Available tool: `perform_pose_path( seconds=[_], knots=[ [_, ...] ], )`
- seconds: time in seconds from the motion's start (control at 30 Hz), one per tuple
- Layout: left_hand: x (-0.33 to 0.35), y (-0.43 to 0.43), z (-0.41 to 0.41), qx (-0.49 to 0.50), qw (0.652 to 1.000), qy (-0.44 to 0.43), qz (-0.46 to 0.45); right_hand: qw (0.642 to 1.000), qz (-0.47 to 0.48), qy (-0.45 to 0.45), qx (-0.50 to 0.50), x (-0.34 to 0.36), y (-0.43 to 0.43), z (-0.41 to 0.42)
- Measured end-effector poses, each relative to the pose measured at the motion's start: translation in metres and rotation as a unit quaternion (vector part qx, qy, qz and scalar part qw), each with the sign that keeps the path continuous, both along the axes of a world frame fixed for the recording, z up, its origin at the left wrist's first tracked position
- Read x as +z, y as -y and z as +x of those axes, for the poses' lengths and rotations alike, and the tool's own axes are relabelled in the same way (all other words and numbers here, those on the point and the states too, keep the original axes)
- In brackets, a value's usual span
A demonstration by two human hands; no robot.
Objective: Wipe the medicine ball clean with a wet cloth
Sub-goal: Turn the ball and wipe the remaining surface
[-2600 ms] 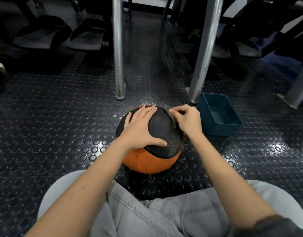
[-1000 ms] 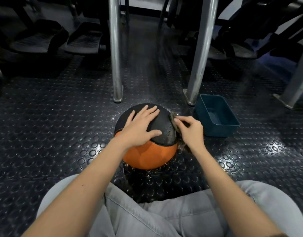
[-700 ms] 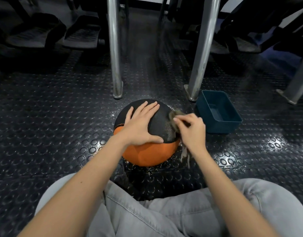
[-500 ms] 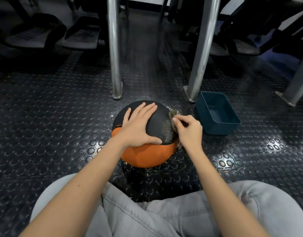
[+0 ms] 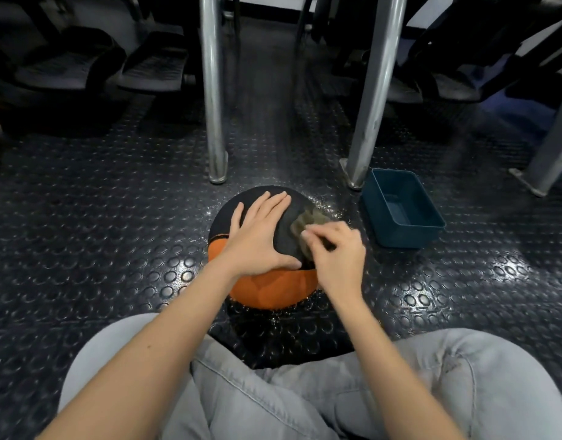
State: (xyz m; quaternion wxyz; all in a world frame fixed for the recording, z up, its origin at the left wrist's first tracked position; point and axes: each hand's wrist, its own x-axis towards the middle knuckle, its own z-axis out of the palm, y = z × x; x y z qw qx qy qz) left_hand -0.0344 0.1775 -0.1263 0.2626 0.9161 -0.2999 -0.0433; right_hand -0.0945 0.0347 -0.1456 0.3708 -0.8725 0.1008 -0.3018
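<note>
Teal tub [image 5: 402, 238] beside ball [image 5: 273, 290]; steel posts [image 5: 213, 90] behind.

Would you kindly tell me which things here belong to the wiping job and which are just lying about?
In the job: ball, with the left hand flat on it; cloth, gripped by the right hand; blue tub, probably for water.
Lying about: metal legs; footplates behind them.
</note>
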Motion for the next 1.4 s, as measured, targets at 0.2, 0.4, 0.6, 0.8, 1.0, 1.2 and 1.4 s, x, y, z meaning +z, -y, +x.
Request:
perform_pose_path(
  seconds=[0.2, 0.4, 0.6, 0.8, 1.0, 1.2, 1.4],
  knots=[
    [0.001, 0.004, 0.003, -0.003, 1.000, -0.001, 0.017, 1.000, -0.020, 0.005, 0.016, 0.005, 0.009, 0.012],
    [0.001, 0.007, 0.007, 0.021, 1.000, -0.013, 0.010, 0.995, 0.061, -0.078, 0.001, 0.015, 0.031, 0.052],
    [0.000, 0.007, 0.008, 0.017, 1.000, 0.000, -0.001, 0.996, -0.065, 0.003, 0.067, 0.008, 0.006, 0.002],
    [-0.001, 0.006, 0.001, 0.017, 1.000, -0.003, 0.008, 0.995, 0.054, -0.088, 0.007, 0.011, 0.044, 0.058],
    [0.000, 0.006, 0.010, 0.020, 1.000, -0.012, 0.000, 0.998, -0.048, 0.007, 0.036, 0.009, -0.001, 0.009],
    [0.001, 0.007, 0.007, 0.014, 1.000, -0.016, 0.018, 0.995, 0.056, -0.078, 0.007, 0.019, 0.036, 0.050],
    [0.003, 0.006, 0.007, 0.016, 1.000, -0.025, 0.004, 0.998, -0.037, -0.026, 0.044, 0.019, 0.000, 0.022]
  ],
)
